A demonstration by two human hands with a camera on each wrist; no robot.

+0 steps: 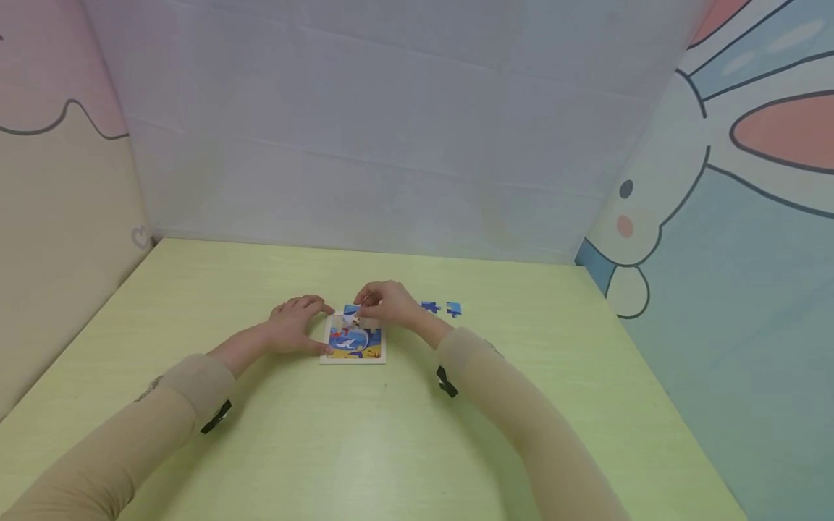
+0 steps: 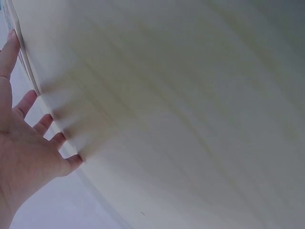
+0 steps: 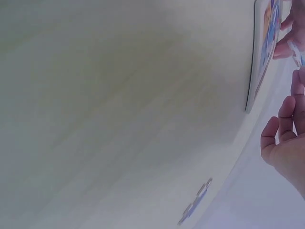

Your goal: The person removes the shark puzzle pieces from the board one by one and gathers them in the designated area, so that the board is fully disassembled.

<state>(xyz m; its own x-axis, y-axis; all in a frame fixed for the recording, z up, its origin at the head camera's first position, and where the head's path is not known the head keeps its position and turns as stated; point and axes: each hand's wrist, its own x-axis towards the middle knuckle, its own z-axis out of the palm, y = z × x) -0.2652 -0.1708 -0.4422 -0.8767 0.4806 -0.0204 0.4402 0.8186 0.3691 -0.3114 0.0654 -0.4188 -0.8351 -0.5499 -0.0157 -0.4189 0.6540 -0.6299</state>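
A small square jigsaw puzzle tray (image 1: 352, 361) with a pale border lies on the table, showing a sea picture with a white shape on blue. My left hand (image 1: 295, 325) is spread at its left side, the thumb on the lower-left corner and the fingertips near the upper-left one. Above the tray's upper part, my right hand (image 1: 391, 302) pinches a jigsaw piece (image 1: 350, 310) between thumb and fingers. That piece (image 3: 296, 55) shows only partly in the right wrist view. My right hand hides the tray's upper right area.
Two loose blue jigsaw pieces, one dark (image 1: 430, 307) and one lighter (image 1: 454, 309), lie on the table right of my right hand. The yellow-green table (image 1: 391, 449) meets a pale wall (image 1: 391, 145) behind. Printed cartoon walls stand at both sides.
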